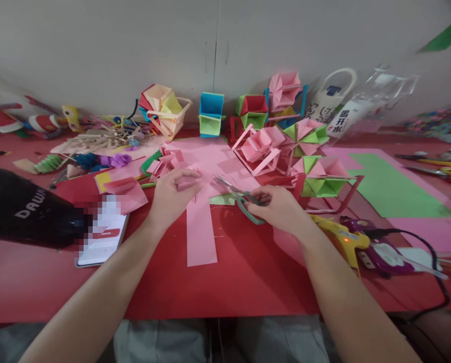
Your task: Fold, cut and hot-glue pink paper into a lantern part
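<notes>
My right hand [276, 204] is closed around the green handles of a pair of scissors [238, 194], whose blades point up and left over pink paper, slightly apart. My left hand [177, 194] is curled, thumb and forefinger around a small pink paper piece [192, 174] that my fingers partly cover. Below it, a pink paper strip [202, 237] lies on the red tabletop [244, 272]. Larger pink sheets [210, 151] spread out behind both hands. Folded pink pieces [167, 160] are heaped just beyond my left hand.
Folded-paper wheels on stands, such as a pink one [261, 146] and a green-and-pink one [322, 176], line the back. A yellow glue gun [341, 239] with a lit light lies beside a purple power strip [384, 252]. At left are a phone [106, 237] and a black tumbler [29, 206].
</notes>
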`<state>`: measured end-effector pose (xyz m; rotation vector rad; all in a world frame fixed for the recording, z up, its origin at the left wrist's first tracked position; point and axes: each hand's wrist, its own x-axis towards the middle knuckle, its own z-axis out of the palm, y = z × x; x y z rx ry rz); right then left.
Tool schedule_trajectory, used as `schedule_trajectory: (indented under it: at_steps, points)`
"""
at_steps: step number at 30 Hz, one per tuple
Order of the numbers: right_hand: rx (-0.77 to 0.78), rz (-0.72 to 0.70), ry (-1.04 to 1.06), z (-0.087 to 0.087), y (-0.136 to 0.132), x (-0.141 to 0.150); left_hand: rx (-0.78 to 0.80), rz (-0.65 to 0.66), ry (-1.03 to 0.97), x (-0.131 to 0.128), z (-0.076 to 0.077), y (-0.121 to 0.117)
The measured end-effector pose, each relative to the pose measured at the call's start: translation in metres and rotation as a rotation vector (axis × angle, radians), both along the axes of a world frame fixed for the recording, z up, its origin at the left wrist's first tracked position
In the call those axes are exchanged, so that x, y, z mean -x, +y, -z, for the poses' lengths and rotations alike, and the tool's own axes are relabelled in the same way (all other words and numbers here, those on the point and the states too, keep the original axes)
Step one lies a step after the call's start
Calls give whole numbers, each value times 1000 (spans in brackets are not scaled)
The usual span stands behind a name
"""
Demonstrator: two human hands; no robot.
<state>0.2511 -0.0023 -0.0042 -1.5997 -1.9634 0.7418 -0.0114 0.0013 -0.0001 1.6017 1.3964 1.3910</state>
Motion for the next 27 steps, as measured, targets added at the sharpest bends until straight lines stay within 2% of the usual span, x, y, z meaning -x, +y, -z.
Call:
schedule_trajectory:
  at_steps: [2,6,9,11,14,16,18,20,22,24,27]
  points:
    - [38,3,92,0,0,1,23,36,-53,2,0,1]
    - [16,143,281,-1,1,9,66,44,-87,4,-1,3]
    - [-1,146,428,-1,2,13,52,31,-86,5,-2,3]
    - [-35,120,408,3,3,14,30,40,-90,6,-2,3]
    - [-104,115,228,11,5,13,5,66,-113,5,-3,1]
    - [-195,96,89,13,6,13,7,88,-133,3,-3,-1]
    - [-332,55,35,11,5,16,31,119,-152,-2,-4,-5]
    - [-457,16,101,4,0,21,48,150,-151,-8,-4,-8]
    - [-499,-48,216,-5,-8,28,28,167,-124,-14,-3,-12]
    - [-505,-90,287,-10,-14,35,-1,192,-83,-20,-3,-14]
    - [-460,-81,303,-8,-18,43,-2,271,-36,-26,0,-15]
